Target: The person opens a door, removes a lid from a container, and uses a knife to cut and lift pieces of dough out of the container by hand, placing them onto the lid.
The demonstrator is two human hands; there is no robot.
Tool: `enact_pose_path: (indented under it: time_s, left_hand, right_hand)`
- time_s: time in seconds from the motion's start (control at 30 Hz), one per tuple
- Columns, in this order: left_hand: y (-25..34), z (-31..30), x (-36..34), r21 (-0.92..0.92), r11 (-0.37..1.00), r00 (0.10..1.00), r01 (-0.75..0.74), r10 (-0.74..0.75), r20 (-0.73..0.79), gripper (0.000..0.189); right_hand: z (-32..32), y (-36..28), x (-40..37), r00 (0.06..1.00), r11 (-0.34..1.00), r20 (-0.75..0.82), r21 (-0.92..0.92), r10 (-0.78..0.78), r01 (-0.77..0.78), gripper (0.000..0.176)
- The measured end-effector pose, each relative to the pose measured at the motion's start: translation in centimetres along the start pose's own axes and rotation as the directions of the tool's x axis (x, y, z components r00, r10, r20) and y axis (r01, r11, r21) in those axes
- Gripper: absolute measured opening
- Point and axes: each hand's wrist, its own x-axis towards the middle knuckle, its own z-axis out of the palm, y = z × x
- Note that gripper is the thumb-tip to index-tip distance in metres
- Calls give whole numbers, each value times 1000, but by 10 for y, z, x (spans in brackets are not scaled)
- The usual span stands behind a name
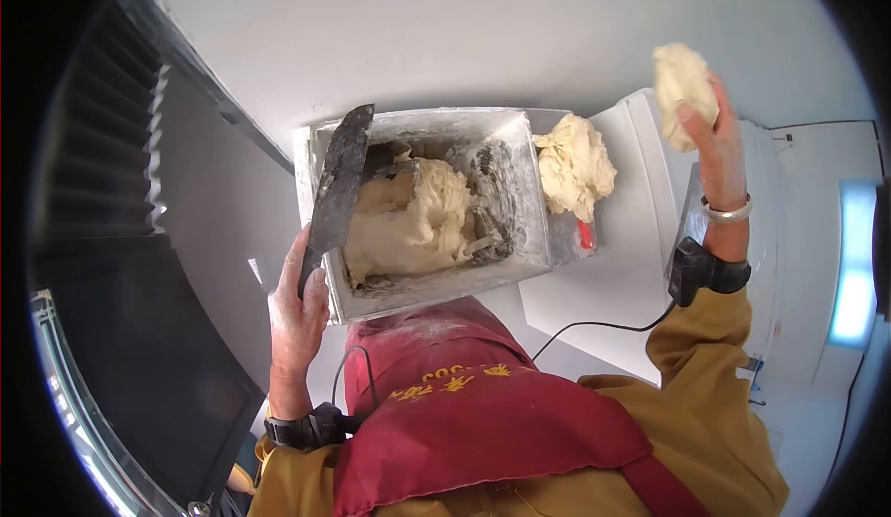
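Observation:
My left hand [297, 311] is closed around the handle of a large dark knife [342, 178], its broad blade pointing up and away, dusted with flour. The blade stands over the left wall of a metal mixer trough [445, 290]. Inside the trough lies a big mass of pale dough [404, 225], wrapped partly around what looks like a mixing part. Raised at the upper right, my right hand [719, 150] grips a piece of dough [684, 95], apart from everything else. Between the trough and that hand, a second dough lump [577, 166] rests beside the trough's right wall.
A red part [586, 234] shows below the dough lump. White surfaces [631, 303] extend to the right. At the left stands a dark panel [121, 331]. A black cable [603, 325] runs from the right wrist's device across my front, over a red apron [492, 415].

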Motion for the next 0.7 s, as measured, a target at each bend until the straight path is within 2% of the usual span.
enact_pose_path:
  time_s: [0.03, 0.07, 0.13, 0.2, 0.27, 0.37, 0.4, 0.47, 0.5, 0.53, 0.63, 0.67, 0.7]
  left_hand:
    - [0, 3, 1, 11, 1000, 1000, -9, 9, 12, 44]
    - [1, 5, 1, 22, 1000, 1000, -18, 17, 24, 44]
    - [6, 10, 1, 27, 1000, 999, 1, -2, 44, 44]
    - [4, 13, -3, -5, 999, 996, 45, -45, 78, 45]
    - [2, 14, -6, -5, 996, 991, 84, -83, 102, 45]
    - [5, 7, -20, 52, 988, 978, 143, -149, 146, 45]
    - [7, 8, -19, 42, 991, 981, 130, -135, 138, 45]
    - [2, 12, -17, -26, 991, 986, 132, -129, 101, 45]
    - [2, 11, -17, 15, 994, 990, 109, -110, 92, 45]
    - [4, 9, -17, -1, 992, 988, 126, -125, 93, 45]
    - [-3, 6, -18, -14, 994, 993, 108, -107, 58, 45]
    - [-5, 6, -17, -10, 996, 995, 92, -91, 42, 45]
    - [-1, 6, -17, -15, 993, 992, 120, -120, 46, 45]
  right_hand:
    - [-4, 2, -2, 996, 997, -73, -53, -56, 52, 45]
    - [1, 18, -8, 989, 999, -149, -39, 11, -17, 48]
    - [29, 71, -24, 952, 961, -292, -226, 91, -161, 55]
    - [72, 220, -58, 987, 724, -65, -672, 148, -152, 66]
    - [123, 186, -86, 960, 354, -48, -924, 276, -148, 73]
    - [120, 199, -67, 933, 541, 42, -824, 357, -169, 76]
    - [115, 177, -60, 911, 486, 33, -854, 410, -188, 70]
    - [86, 198, -54, 921, 691, 129, -701, 367, -177, 67]
    - [73, 196, -50, 923, 778, 189, -608, 336, -158, 65]
    - [63, 192, -54, 957, 792, 163, -603, 241, -97, 57]
    - [53, 163, -62, 912, 861, -39, -314, 409, -399, 53]
    - [54, 148, -61, 909, 845, -144, -336, 391, -416, 51]
    - [49, 140, -56, 953, 824, -183, -479, 242, -301, 52]
